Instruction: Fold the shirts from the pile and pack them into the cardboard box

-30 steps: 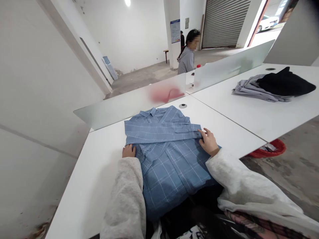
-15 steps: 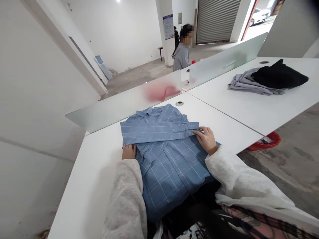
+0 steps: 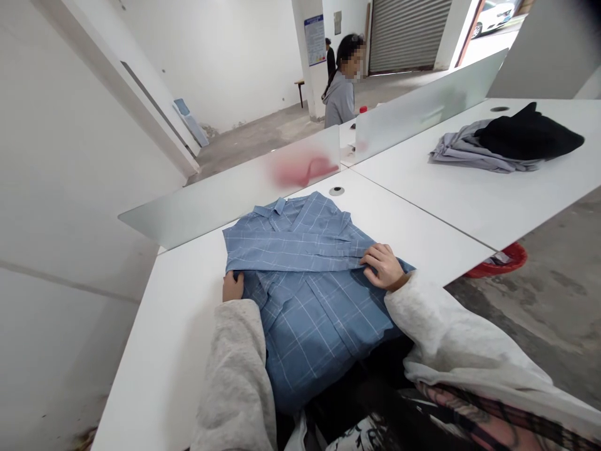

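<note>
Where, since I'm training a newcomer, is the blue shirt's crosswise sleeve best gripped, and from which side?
Probably at the cuff, coming from the right, where the right hand touches it. The sleeve lies flat across the blue shirt, so its end there seems easiest to pinch.

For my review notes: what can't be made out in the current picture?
All in the head view:
Left hand: fingertips hidden by the edge of the blue shirt, so its grip is unclear.
Reddish shape: blurred by the frosted divider.
Grey cloth: partly covered by the black cloth.
Wall notice: print too small to read.
White car: cut off by the top edge.
</note>
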